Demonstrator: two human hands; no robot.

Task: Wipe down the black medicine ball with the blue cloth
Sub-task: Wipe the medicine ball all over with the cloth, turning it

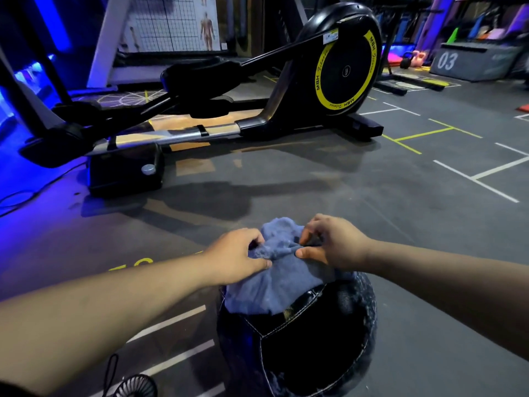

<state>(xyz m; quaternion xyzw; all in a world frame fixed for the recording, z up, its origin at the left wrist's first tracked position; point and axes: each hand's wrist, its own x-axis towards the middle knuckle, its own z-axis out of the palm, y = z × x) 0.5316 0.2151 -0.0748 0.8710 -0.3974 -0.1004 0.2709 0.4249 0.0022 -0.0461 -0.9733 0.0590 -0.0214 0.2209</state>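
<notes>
1. Head view, lower centre: the fingers (307,232) of the right hand (332,242) are bent, and thumb and fingertips pinch a raised fold of the blue cloth (283,279).
2. Just left of it, the left hand (237,255) grips the same bunched fold, fingers curled into the fabric and thumb lying along it.
3. The cloth is draped over the top of the black medicine ball (309,345), which sits on the floor (372,196) at the bottom centre. White stitching runs along the ball's seams.
4. A small black fan (137,386) shows at the bottom edge, left of the ball.
5. The grey floor carries white and yellow lines. Yellow writing beside the left forearm is cut off and unreadable.
6. An elliptical trainer (286,90) spans the upper half. The yellow ring on its disc (346,71) reads "MBH" twice, and the script beside each is too small to read.
7. At upper right stands a grey box (475,63) marked "03", with kettlebells (406,60) to its left. A gridded anatomy chart (171,21) hangs at upper left.
</notes>
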